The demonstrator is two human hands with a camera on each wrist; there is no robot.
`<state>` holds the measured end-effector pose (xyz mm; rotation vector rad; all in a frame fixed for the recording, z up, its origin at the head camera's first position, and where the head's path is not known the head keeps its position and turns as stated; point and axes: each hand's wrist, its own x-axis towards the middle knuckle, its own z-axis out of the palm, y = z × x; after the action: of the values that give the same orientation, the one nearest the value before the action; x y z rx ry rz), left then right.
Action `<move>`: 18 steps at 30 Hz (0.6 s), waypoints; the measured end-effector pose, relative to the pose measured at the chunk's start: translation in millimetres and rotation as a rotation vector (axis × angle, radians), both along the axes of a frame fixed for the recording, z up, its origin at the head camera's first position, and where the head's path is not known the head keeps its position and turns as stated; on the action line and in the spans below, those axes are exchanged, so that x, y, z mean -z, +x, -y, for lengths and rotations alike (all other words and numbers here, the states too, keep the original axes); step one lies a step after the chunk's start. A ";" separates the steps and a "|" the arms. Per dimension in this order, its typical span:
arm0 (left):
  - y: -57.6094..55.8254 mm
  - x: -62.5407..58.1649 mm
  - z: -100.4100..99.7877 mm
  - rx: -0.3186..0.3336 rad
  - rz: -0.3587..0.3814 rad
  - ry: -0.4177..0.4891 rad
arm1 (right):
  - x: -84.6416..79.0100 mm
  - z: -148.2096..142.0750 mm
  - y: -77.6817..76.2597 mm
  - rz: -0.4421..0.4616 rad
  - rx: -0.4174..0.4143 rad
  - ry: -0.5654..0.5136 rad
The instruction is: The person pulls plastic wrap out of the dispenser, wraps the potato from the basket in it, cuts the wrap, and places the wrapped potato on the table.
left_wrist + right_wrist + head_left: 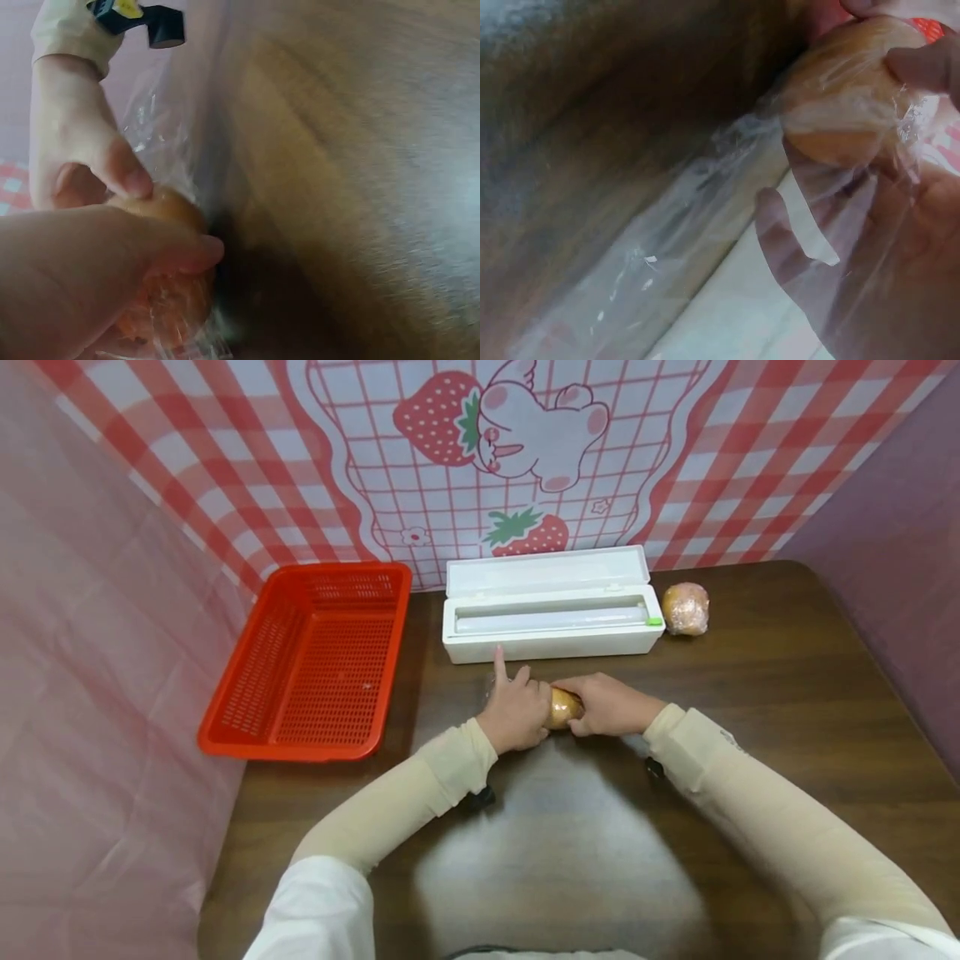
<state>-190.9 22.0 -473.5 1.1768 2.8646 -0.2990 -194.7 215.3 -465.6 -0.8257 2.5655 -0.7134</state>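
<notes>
A round yellow-orange fruit (564, 709) in clear plastic film (705, 180) is between both hands, low over the table. The left hand (517, 710) grips its left side, index finger pointing out towards the long white box. In the left wrist view its thumb lies across the wrapped fruit (169, 307). From the other side the right hand (611, 706) holds the fruit, thumb on the near side and fingers on the far side. Through the loose film, the right wrist view shows the right palm (900, 255); a tail of film trails away from the fruit there.
Behind the hands stands the white cling film box (551, 647), lid raised, a roll inside and a green slider at its right end. A wrapped fruit (686, 609) sits right of it. At left is a red plastic basket (363, 747). A checked cloth (787, 427) hangs behind.
</notes>
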 end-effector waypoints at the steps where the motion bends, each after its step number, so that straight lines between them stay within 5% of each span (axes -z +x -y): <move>1: -2.0 -0.4 -0.4 -0.011 0.038 0.007 | -0.1 0.1 -0.1 0.023 0.003 0.000; 4: -9.7 -1.5 -2.1 -0.052 0.153 0.031 | -0.3 2.0 2.7 -0.007 0.018 0.066; 11: -27.5 -7.3 -4.0 -0.150 0.397 0.071 | 3.8 10.2 14.5 -0.342 0.000 0.275; 18: -32.8 -11.9 -5.4 -0.153 0.556 0.118 | 5.9 2.6 2.3 -0.219 -0.013 0.182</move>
<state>-223.8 27.4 -461.6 0.8702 2.4780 0.1804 -192.4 212.7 -471.5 -0.9029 2.7643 -0.3958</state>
